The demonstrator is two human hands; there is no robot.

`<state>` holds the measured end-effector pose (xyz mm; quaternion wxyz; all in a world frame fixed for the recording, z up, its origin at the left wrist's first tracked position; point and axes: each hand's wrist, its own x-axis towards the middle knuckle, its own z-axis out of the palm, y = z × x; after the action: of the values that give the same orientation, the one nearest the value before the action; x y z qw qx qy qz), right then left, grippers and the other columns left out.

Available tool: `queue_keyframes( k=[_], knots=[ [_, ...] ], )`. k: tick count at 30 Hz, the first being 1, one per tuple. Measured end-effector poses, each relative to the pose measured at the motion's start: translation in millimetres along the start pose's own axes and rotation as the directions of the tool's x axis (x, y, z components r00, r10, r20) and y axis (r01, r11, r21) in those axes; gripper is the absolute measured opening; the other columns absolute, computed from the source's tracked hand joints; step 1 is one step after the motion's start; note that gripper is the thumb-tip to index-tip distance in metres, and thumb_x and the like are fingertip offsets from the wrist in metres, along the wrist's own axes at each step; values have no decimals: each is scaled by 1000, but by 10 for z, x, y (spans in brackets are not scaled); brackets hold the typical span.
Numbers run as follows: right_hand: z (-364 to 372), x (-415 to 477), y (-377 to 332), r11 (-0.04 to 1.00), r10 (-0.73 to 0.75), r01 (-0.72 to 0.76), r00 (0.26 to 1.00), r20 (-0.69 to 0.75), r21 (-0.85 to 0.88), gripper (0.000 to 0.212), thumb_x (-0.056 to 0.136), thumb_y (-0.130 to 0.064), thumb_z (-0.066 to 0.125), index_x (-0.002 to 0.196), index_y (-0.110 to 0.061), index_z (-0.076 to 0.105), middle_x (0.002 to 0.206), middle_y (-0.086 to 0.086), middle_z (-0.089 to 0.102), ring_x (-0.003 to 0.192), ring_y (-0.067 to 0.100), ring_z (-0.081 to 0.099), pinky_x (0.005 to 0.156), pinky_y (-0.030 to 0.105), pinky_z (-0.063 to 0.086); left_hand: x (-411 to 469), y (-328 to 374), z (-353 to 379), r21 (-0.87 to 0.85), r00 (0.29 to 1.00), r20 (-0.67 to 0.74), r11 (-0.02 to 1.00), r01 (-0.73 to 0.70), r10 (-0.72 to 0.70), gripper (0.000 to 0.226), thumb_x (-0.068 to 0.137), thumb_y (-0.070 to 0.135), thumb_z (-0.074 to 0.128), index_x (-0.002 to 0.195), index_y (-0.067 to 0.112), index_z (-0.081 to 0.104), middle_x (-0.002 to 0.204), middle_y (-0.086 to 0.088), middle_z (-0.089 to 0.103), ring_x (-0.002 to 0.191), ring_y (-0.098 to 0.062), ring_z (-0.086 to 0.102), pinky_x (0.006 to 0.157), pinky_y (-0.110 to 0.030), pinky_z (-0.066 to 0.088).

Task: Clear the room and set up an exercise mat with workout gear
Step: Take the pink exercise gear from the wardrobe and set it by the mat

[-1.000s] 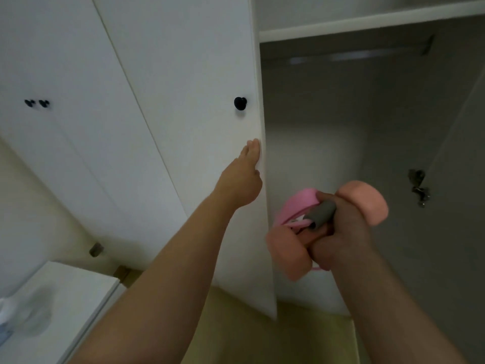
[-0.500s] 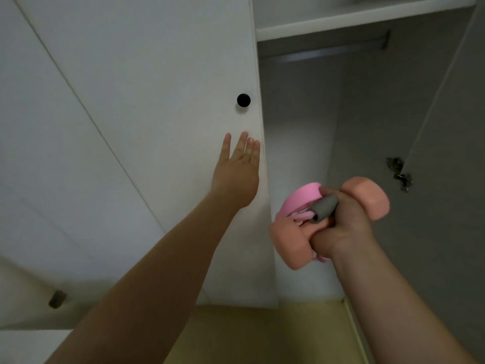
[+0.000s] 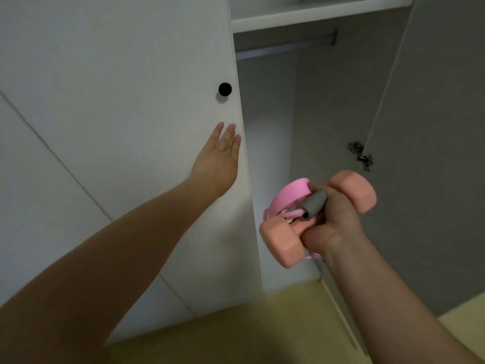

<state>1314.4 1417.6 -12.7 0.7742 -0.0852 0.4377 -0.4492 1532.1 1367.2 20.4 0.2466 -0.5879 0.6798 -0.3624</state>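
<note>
My right hand [image 3: 333, 222] is shut around a peach-pink dumbbell [image 3: 280, 243], held in front of the open wardrobe compartment. The same grip also holds a pink band [image 3: 291, 193] and a grey foam handle [image 3: 315, 203] bunched against the dumbbell. My left hand [image 3: 219, 161] lies flat with fingers extended on the white wardrobe door [image 3: 131, 101], close to the door's right edge and below the round black knob [image 3: 225, 89].
The open wardrobe compartment [image 3: 328, 114] is dark inside, with a hanging rail [image 3: 283, 48] and a shelf [image 3: 315, 14] above. Another open door [image 3: 446, 153] with a metal hinge [image 3: 360, 155] stands at the right. Yellowish floor [image 3: 249, 332] lies below.
My left hand slid from the door's edge onto its face. The view swung left, so the low white furniture left the frame. The dumbbell stays in my right hand.
</note>
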Motion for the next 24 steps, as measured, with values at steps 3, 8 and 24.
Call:
queue_keyframes(
  k=[3,8,24],
  knots=[
    [-65,-56,78,996,-3,6,1000,-29,91,68,66,-20,78,127,4,61,116,31,67,106,56,63,96,71,42,-37,13,-150,-40,998,44,998,38,-36,65,98,19,24,154,-9,4,162,-27,11,151,-44,-3,119,-61,-8],
    [-341,-355,101,970,-66,78,996,-57,229,31,88,-20,64,108,3,62,86,28,72,67,50,70,59,69,53,1,198,-884,-235,939,-259,928,-291,229,68,91,15,34,156,-1,18,161,-22,24,151,-37,15,123,-51,3],
    [-1771,-1482,-127,733,-246,542,774,-583,411,14,82,-15,71,95,-11,65,78,10,60,78,30,59,97,55,48,222,1974,-3293,358,143,-785,630,-690,603,62,99,16,16,159,7,5,167,-10,5,154,-28,-2,124,-49,0]
  ],
)
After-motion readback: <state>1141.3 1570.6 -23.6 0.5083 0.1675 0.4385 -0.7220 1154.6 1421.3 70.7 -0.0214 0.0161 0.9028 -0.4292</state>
